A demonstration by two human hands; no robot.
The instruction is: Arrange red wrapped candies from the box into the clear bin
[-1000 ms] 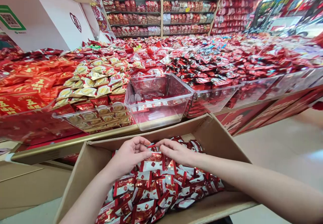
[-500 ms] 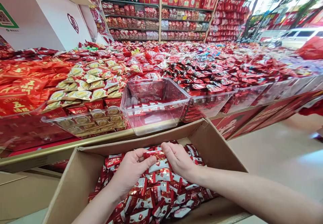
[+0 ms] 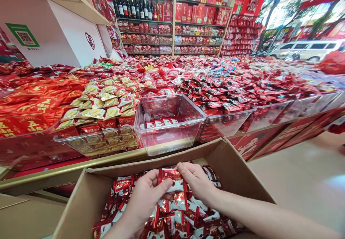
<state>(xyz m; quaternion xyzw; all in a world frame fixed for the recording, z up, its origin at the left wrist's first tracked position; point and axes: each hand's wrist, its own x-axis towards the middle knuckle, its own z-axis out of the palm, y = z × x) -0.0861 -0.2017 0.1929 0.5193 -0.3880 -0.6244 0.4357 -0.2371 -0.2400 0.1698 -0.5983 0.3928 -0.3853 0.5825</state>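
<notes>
We hold one red and white packet [image 3: 172,178] just above the many loose packets [image 3: 176,228] that fill the cardboard box [image 3: 82,199]. Our left hand [image 3: 147,196] is closed on the packet's left side, thumb across its front and fingers curled behind. Our right hand [image 3: 198,183] pinches it at the upper right corner; the fingertips behind it are hidden from us. The packet lies nearly flat to our view, its red part uppermost and its white part below.

The box stands open beneath our forearms, its far wall near the gold-coloured counter edge [image 3: 113,166]. Just beyond that wall we see a clear plastic bin [image 3: 171,142], with a row of red and white packets [image 3: 161,123] inside and much of its floor bare. Left of this bin we have gold and red durian packets [image 3: 106,100] heaped in another clear bin, and farther left, bright red packets [image 3: 29,115] with gold lettering. To its right, dark red packets [image 3: 218,97] are piled in the neighbouring bin. Behind the heaps rise shelves [image 3: 174,43] of bagged goods, bottles [image 3: 132,9] and red boxes [image 3: 202,14]. Outside, at the right, we see a white vehicle [image 3: 309,48].
</notes>
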